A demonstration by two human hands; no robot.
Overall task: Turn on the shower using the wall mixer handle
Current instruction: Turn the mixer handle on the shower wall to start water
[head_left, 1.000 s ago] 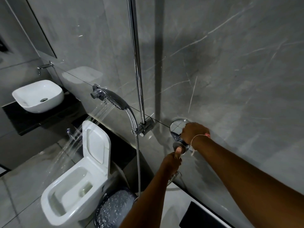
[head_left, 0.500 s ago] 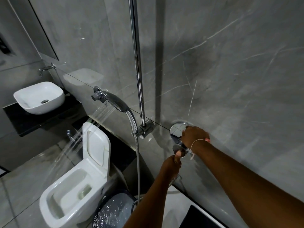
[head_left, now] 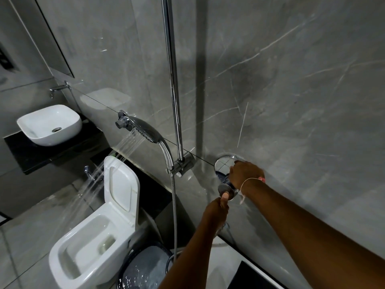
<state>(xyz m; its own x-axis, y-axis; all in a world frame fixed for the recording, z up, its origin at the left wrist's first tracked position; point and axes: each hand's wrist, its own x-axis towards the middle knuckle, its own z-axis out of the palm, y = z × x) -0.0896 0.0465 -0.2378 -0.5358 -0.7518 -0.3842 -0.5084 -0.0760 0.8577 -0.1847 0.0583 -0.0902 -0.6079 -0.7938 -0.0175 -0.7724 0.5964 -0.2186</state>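
A round chrome wall mixer plate (head_left: 224,163) sits on the grey marble wall, with its chrome handle (head_left: 226,188) sticking out below. My right hand (head_left: 244,174) is closed over the handle from above. Under the handle's end cap, my left hand (head_left: 216,207) presses up with its thumb. The chrome hand shower (head_left: 143,128) hangs in its bracket on the vertical rail (head_left: 173,80) and sprays water down to the left.
A white toilet (head_left: 93,232) with its lid up stands below the spray. A dark bucket (head_left: 143,268) with wet contents sits beside it. At left is a white basin (head_left: 50,124) on a black shelf. The shower hose (head_left: 174,215) hangs down.
Both hands stay on the mixer handle with almost no shift. Water keeps spraying from the hand shower. The view has drifted slightly.
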